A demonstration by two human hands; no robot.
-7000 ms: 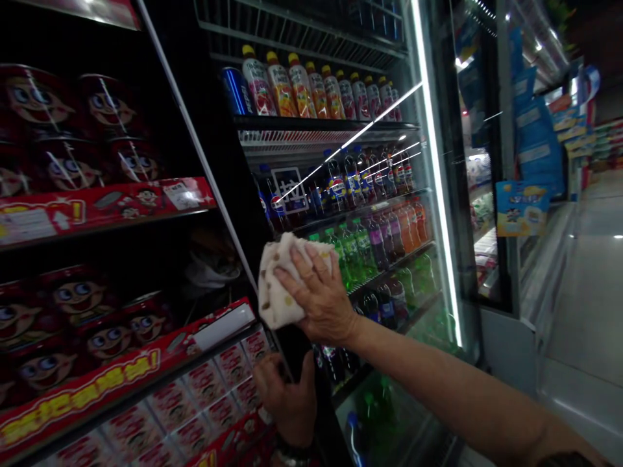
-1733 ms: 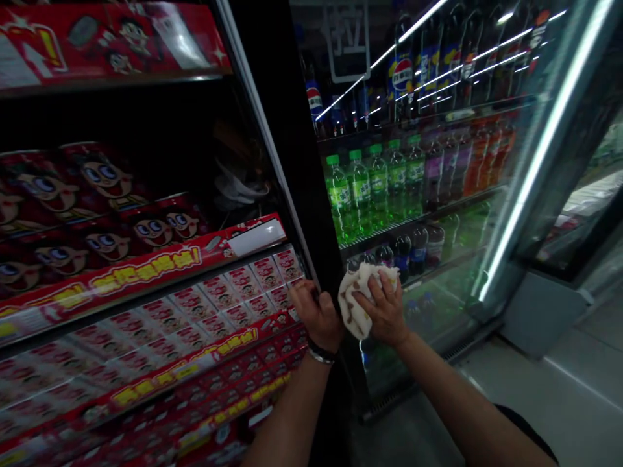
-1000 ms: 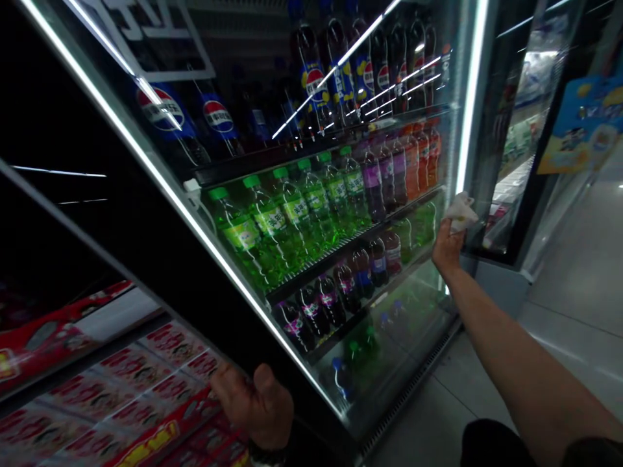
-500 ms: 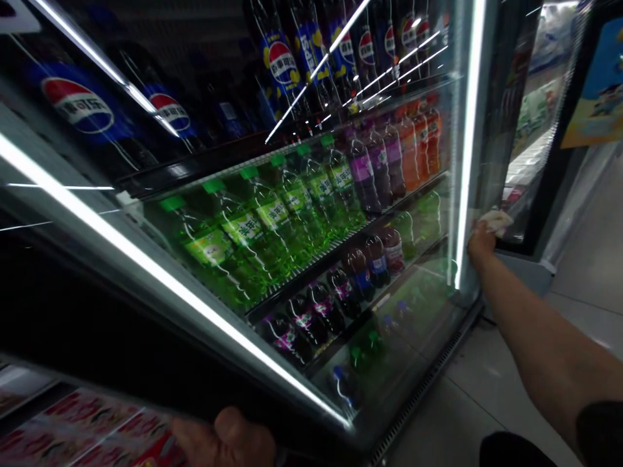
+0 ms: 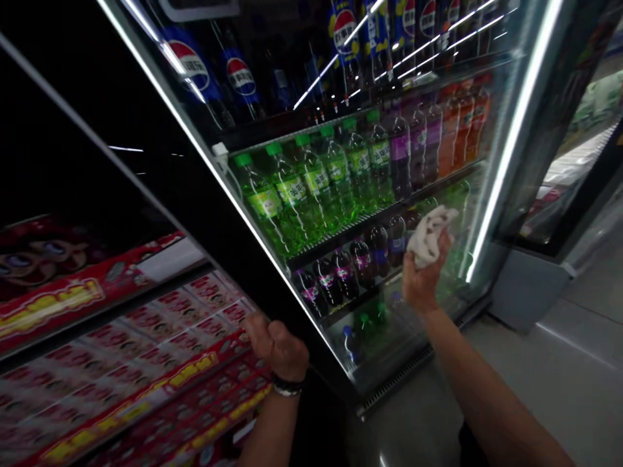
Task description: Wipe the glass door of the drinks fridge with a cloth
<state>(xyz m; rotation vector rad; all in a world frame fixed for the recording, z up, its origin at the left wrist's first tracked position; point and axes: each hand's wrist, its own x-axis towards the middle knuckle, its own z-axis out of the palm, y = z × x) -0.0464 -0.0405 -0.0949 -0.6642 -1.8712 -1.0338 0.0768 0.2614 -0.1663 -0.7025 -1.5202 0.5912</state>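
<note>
My right hand (image 5: 422, 280) is closed round a crumpled white cloth (image 5: 430, 235) and presses it against the glass door (image 5: 428, 162) of a lit drinks cooler, low on the pane. My left hand (image 5: 276, 344), with a dark band at the wrist, grips the black left edge of the cooler beside a red snack shelf (image 5: 121, 363). Behind the glass stand green bottles (image 5: 311, 188), purple and orange bottles, and dark cola bottles below.
Red boxes and printed packets fill the shelves (image 5: 58, 298) on the left. A bright light strip (image 5: 516, 136) runs down the cooler's right side. Another cooler (image 5: 574, 162) stands further right, with pale tiled floor (image 5: 559, 383) in front.
My right hand has carried the cloth from the cooler's far right edge back left onto the lower glass. The view has swung left, so the left hand and the red shelves show again.
</note>
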